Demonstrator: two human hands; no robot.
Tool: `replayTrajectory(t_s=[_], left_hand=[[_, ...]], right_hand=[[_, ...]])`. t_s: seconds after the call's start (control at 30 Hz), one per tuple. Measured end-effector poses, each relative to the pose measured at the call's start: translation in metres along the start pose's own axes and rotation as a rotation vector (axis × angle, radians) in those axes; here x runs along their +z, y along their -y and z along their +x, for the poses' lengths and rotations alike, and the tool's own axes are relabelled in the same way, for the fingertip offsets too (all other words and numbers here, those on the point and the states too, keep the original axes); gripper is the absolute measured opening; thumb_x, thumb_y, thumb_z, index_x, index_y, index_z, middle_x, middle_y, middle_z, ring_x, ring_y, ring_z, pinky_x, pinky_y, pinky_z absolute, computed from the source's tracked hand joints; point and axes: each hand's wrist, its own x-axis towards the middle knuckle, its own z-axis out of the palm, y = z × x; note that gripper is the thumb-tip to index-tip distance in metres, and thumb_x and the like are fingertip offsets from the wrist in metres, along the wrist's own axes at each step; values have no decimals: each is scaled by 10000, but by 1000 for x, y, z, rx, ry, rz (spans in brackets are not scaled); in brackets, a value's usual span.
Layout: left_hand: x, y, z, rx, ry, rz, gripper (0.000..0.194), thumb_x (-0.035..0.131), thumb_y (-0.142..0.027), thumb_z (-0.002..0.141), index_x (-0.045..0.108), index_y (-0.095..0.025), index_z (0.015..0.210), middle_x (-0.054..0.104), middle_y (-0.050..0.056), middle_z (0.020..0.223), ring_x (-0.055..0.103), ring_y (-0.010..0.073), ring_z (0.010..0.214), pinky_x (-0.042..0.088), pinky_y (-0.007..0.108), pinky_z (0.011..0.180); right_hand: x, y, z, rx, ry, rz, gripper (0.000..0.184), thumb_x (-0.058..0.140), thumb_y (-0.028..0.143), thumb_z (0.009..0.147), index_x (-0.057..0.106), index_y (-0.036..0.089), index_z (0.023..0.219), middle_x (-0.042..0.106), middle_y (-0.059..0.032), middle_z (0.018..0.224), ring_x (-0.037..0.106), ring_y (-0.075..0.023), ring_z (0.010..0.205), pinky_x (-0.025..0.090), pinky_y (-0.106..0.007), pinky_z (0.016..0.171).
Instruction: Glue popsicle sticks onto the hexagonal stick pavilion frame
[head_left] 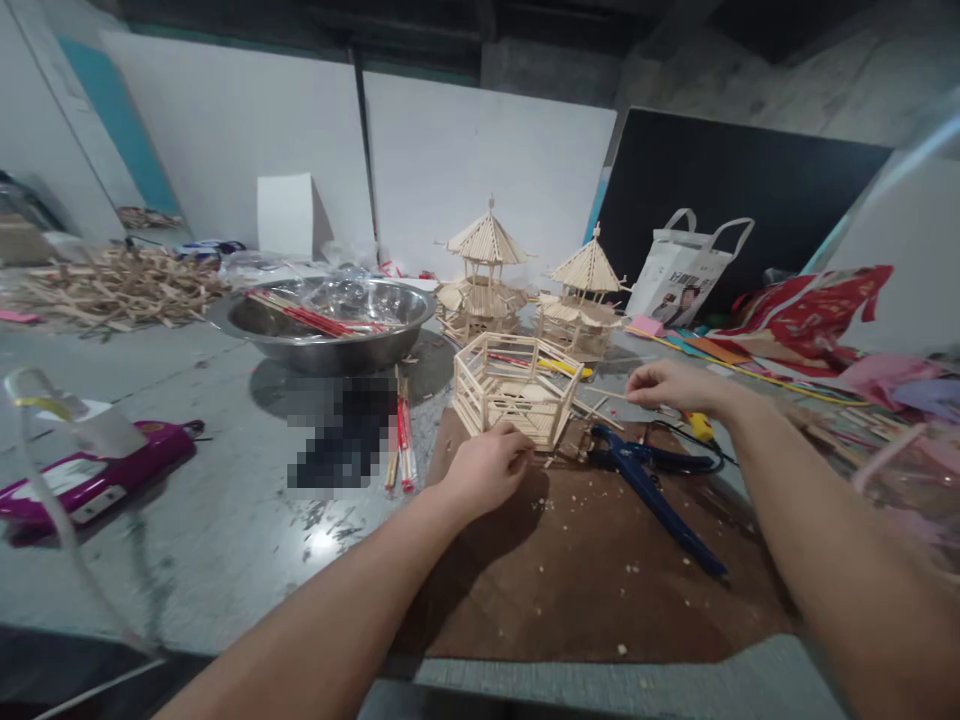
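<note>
A six-sided frame of thin wooden sticks (564,408), open at the top, stands at the back of a brown board. My left hand (491,468) is against its front side with the fingers curled; whatever they hold is hidden. To the right of the frame, my right hand (667,385) pinches the end of a thin wooden stick (609,394) that points left toward the frame. Blue-handled pliers (652,495) lie on the board below my right hand. Loose sticks and pale crumbs are scattered around the frame's base.
Two stick pagodas (487,270) stand behind the frame. A steel basin (322,345) with red-wrapped sticks is at left, beside bundled sticks (405,440). A purple power strip (142,455) trails a cable at far left. A white bag (679,270) and coloured scraps lie right.
</note>
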Motion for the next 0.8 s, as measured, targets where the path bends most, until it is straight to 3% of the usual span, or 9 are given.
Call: replayTrajectory(t_s=[0.13,0.3,0.47,0.57,0.67,0.73,0.8], left_hand=[[0,0,1,-1,0,23,240,375,-245,807,610,-213,845,585,21,836,563,139,748,410,227,652],[1,1,1,6,10,29,238,380,-252,809,612,-211,839,589,25,828,564,140,732,406,230,638],[1,1,1,6,1,18,234,380,-250,808,608,-209,846,585,22,830,560,139,730,409,231,643],[0,0,0,7,4,16,230,385,-247,804,606,-219,863,583,19,840,558,139,740,411,230,646],[1,0,0,-1,9,23,230,388,-244,798,606,-225,870,584,19,857,560,146,752,412,233,644],[1,1,0,0,8,22,230,388,-243,796,603,-228,875,583,17,871,559,150,755,413,236,636],[1,1,0,7,10,14,231,385,-248,800,603,-226,871,581,16,861,558,148,747,412,235,634]], right_hand=[[30,-27,16,142,39,-109,233,479,305,713,651,149,732,641,-24,655,550,-133,586,392,-217,538],[55,-31,41,199,-42,-194,180,511,235,691,663,155,745,663,-76,782,580,-174,710,389,-233,587],[67,-33,58,207,-9,-245,89,575,209,624,655,168,620,653,-56,648,581,-168,616,376,-234,542],[56,-33,54,187,-58,-266,113,548,201,652,655,163,657,662,-63,710,584,-166,650,382,-232,561],[25,-26,38,176,-173,-277,203,479,227,725,644,162,823,658,-72,862,584,-168,748,395,-232,610],[2,-10,24,151,-258,-273,250,443,265,760,626,176,904,652,-56,902,580,-164,779,402,-236,645],[-13,15,11,0,-428,-219,252,458,304,758,639,180,882,659,-43,863,582,-168,776,405,-249,674]])
